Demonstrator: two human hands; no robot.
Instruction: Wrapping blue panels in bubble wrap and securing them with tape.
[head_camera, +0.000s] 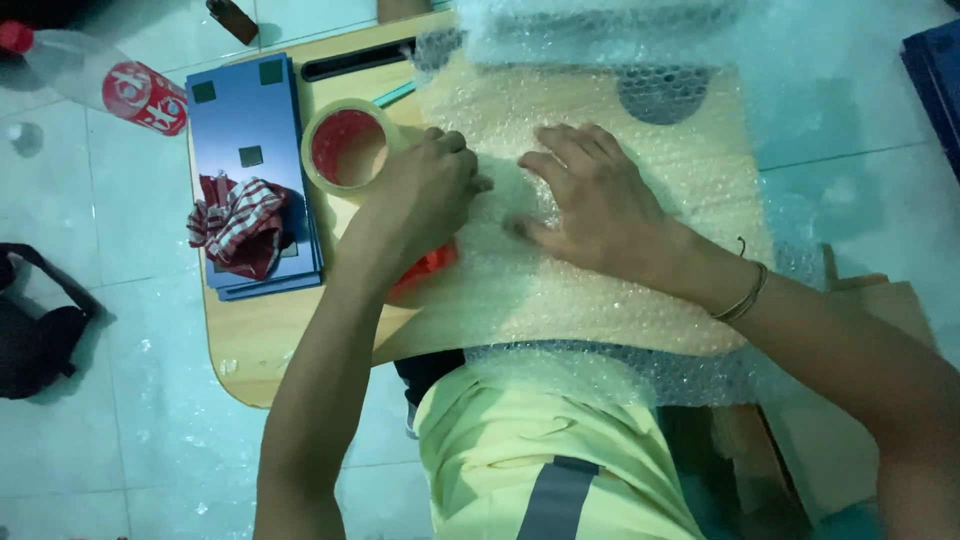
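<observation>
Both hands on bubble wrap (600, 290): left hand (425, 195) grips tape roll (347, 147) at 10 o'clock, right hand (595, 205) flat, fingers spread. Wrapped; taping unfinished, I'd judge.

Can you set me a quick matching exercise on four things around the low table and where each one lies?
Things:
1. tape roll
2. checked cloth
3. plastic bottle
4. right hand

Places:
A. lying on the floor tiles, top left
B. flat on the bubble wrap
C. on the blue boards
D. on the table, at the left hand

Pairs: 1-D, 2-C, 3-A, 4-B
</observation>
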